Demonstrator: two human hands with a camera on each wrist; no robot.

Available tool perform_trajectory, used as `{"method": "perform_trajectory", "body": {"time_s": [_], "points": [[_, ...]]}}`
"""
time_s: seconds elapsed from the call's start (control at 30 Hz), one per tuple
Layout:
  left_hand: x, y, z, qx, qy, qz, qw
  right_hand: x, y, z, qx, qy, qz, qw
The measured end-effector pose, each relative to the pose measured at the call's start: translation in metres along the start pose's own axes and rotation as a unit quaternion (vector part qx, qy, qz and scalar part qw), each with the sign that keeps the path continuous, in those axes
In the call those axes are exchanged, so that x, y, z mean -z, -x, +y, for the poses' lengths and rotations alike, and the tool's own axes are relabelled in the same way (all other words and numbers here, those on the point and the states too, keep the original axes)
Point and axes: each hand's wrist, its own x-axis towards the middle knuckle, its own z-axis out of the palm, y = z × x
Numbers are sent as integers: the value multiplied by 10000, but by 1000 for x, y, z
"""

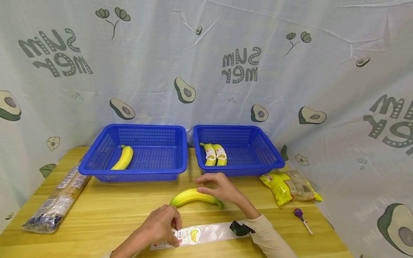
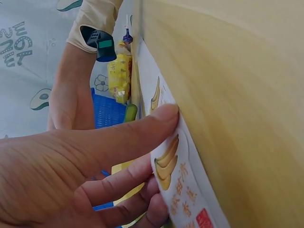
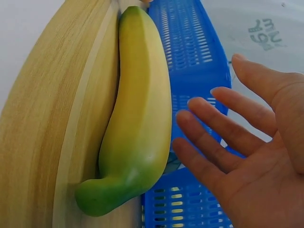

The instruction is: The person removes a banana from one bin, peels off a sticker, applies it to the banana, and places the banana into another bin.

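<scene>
A clear strip of banana stickers [image 1: 193,235] lies near the table's front edge. My left hand [image 1: 161,225] is at its left part; in the left wrist view the thumb [image 2: 164,114] lies over the printed face and the fingers are at its edge, pinching it. A yellow banana [image 1: 190,196] with green tips lies behind the strip. Over its right half hovers my right hand [image 1: 221,188], fingers spread; in the right wrist view a gap shows between the fingers [image 3: 199,137] and the banana [image 3: 137,104].
Behind stand two blue baskets: the left one [image 1: 138,176] holds one banana [image 1: 124,157], the right one [image 1: 240,171] two stickered bananas [image 1: 215,154]. A noodle-like packet [image 1: 58,200] lies left; a yellow bag [image 1: 288,186] and a lollipop [image 1: 300,215] lie right.
</scene>
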Motion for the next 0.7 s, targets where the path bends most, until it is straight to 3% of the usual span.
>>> {"method": "perform_trajectory", "body": {"time_s": [0.23,0.33,0.57,0.7], "points": [[-1,1,2,-11,204,-245,9995,3,1,0,19,-9,0,10000],[0,1,0,-122,542,-447,9975,5,2,0,55,37,7,10000],[7,-6,-13,-858,1740,-1086,9750,8,3,-5,165,121,-54,9998],[12,-9,-10,-846,2070,-1227,9669,10,3,-11,223,80,-193,9995]]}}
